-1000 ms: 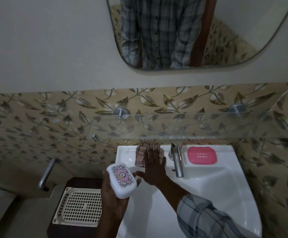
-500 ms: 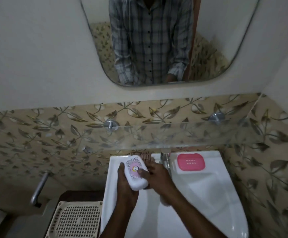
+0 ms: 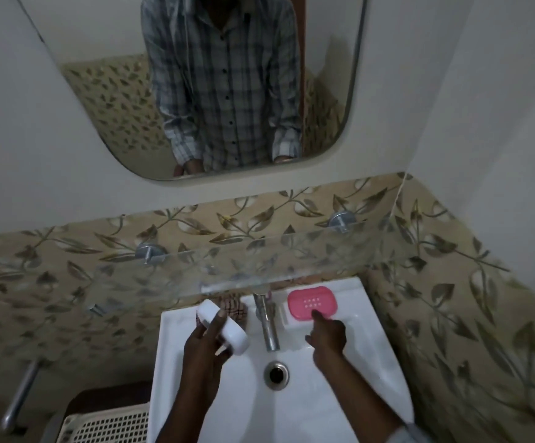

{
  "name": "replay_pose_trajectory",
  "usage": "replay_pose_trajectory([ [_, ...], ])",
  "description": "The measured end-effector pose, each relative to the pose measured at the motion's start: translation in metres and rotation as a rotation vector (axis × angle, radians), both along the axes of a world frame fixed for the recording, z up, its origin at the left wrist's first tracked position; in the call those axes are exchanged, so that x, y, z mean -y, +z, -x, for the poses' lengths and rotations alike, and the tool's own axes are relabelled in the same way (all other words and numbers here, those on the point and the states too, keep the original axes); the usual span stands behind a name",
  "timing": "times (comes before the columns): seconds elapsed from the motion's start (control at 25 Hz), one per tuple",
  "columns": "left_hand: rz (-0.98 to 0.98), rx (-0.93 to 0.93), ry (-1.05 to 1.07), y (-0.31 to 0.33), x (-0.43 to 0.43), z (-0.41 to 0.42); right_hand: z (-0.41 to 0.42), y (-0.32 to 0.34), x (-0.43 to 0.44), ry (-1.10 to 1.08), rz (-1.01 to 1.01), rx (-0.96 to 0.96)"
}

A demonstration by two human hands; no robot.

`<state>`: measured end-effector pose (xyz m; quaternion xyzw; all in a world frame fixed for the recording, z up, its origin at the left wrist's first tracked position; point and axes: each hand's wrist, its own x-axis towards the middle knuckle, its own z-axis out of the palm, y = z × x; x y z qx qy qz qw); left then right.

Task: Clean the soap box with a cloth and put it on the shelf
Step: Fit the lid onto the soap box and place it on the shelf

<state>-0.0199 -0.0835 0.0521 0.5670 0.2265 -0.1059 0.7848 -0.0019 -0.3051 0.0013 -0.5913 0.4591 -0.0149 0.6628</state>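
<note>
Soap box (image 3: 224,327) | L hand (image 3: 204,343) fingers wrapped round it | R hand (image 3: 327,334) fingers loose, forefinger touching pink tray (image 3: 311,302)

- soap box (image 3: 228,327) — white
- soap tray (image 3: 312,302) — pink
- cloth (image 3: 232,310) — brown-red check
- sink (image 3: 371,362) — white
- wall tiles (image 3: 451,314) — beige, leaf pattern

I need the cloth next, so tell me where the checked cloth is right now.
In the head view the checked cloth lies on the back ledge of the sink, left of the tap, just behind the white soap box held in the left hand.
</note>
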Motion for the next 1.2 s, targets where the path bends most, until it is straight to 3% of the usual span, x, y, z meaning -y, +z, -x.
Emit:
replay_pose_trajectory([
  [0.12,-0.009,0.017,-0.022,0.002,-0.004,0.003,-0.024,-0.028,0.018,-0.032,-0.311,-0.167],
  [0.44,-0.009,-0.016,-0.002,-0.003,-0.020,0.009,-0.033,-0.042,0.018,-0.189,-0.359,-0.053],
  [0.56,-0.004,-0.010,-0.057,0.004,-0.016,0.011,-0.012,-0.017,0.025,-0.088,-0.061,-0.016],
  [0.64,-0.001,-0.004,-0.100,0.014,-0.011,0.016,0.008,0.012,0.022,0.097,0.220,0.136],
  [0.72,0.013,-0.012,-0.164,0.024,-0.004,0.022,0.028,0.046,0.008,0.353,0.359,0.310],
  [0.84,0.041,-0.006,-0.228,0.035,0.004,0.031,0.050,0.090,-0.026,0.617,0.543,0.406],
  [1.08,0.079,0.024,-0.243,0.049,0.010,0.039,0.071,0.124,-0.058,0.756,0.379,0.495],
  [1.2,0.223,-0.003,-0.252,0.051,0.014,0.042,0.075,0.125,-0.069,0.778,0.403,0.477],
])
